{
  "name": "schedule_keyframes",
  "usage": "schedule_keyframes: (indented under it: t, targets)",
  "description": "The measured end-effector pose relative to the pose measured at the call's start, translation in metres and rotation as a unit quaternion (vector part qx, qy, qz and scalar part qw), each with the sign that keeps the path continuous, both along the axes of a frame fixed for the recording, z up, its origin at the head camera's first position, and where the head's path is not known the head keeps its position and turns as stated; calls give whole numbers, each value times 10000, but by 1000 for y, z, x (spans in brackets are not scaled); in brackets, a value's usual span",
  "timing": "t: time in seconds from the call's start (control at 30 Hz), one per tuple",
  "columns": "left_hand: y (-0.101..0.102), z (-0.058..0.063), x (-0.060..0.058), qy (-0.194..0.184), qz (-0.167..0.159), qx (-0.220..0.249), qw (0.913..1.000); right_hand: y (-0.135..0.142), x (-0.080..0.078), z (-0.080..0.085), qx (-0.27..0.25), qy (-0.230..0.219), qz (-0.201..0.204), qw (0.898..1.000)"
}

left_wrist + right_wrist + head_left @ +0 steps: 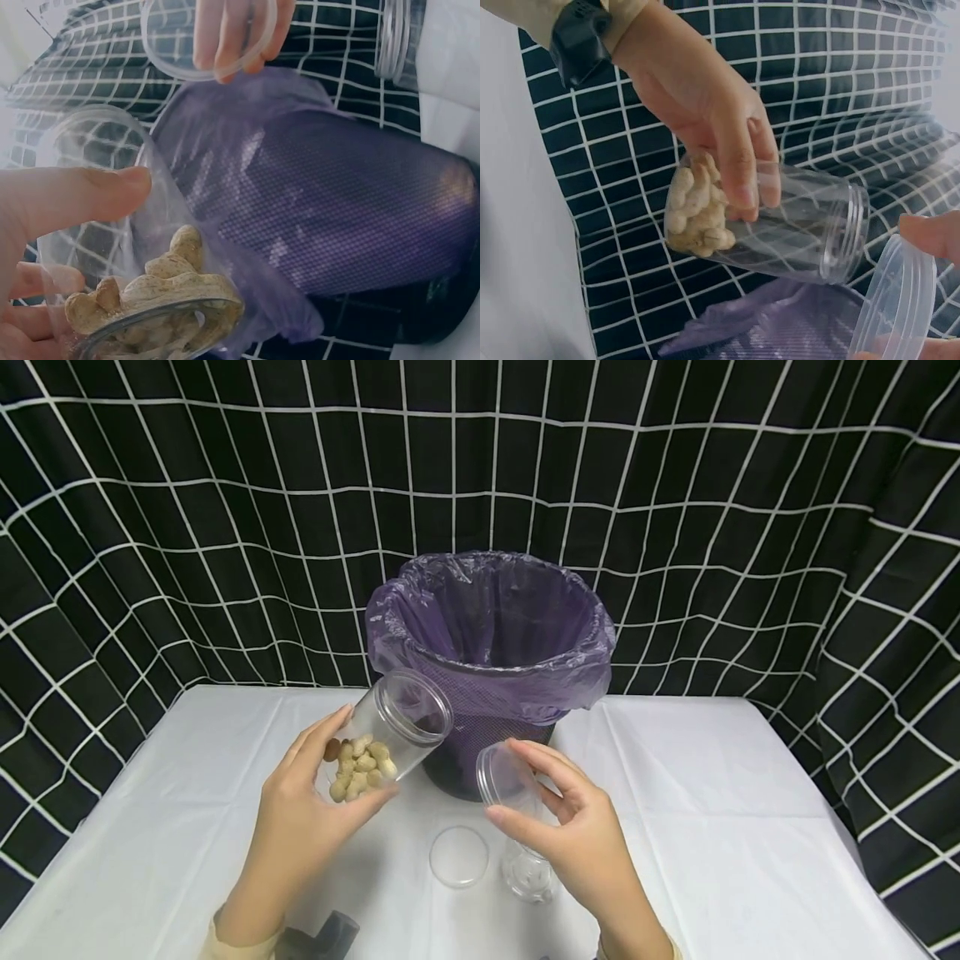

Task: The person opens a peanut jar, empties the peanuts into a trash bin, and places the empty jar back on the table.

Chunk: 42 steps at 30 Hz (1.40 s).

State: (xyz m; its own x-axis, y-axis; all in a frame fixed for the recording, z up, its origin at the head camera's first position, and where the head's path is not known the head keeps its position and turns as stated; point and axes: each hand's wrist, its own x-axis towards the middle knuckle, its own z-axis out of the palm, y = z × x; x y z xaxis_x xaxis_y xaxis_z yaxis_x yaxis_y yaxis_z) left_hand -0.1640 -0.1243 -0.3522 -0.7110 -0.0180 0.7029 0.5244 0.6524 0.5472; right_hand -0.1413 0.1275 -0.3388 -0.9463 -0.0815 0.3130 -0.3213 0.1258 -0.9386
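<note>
My left hand [307,818] grips a clear plastic jar [412,760], tilted with its uncovered mouth toward the upper right. Several unshelled peanuts [358,770] lie at its lower end, also visible through the wall in the right wrist view. A clear round lid [501,777] is pinched by its edge between the thumb and fingers of my right hand [577,818], apart from the jar's mouth. Below that hand, a second clear container [528,872] stands on the table, partly hidden. Beside it lies another clear round disc [459,857], apparently a lid.
A black mesh bin [450,772] lined with a purple plastic bag [517,689] stands behind both hands. White cloth [697,843] covers the table. Black curtains with a white grid [465,468] hang around it. A dark wrist device [581,41] sits at the left cuff.
</note>
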Motion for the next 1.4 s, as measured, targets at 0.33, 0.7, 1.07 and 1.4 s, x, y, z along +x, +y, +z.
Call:
schedule_keyframes:
  t: [0.33,0.7,1.07,1.4]
  targets:
    - [-7,3,-1,-188,152,239,9994,-14,0,-10,234,-330,247,9989]
    - [-15,12,3,-755,201,718,9943,-33,1,-23,651,-251,429,9966]
    - [-24,15,4,-706,276,921,9929,-51,-1,-35,937,-607,458,9927]
    - [-30,15,5,-564,378,993,9927,-65,-11,-55,1376,-309,311,9895]
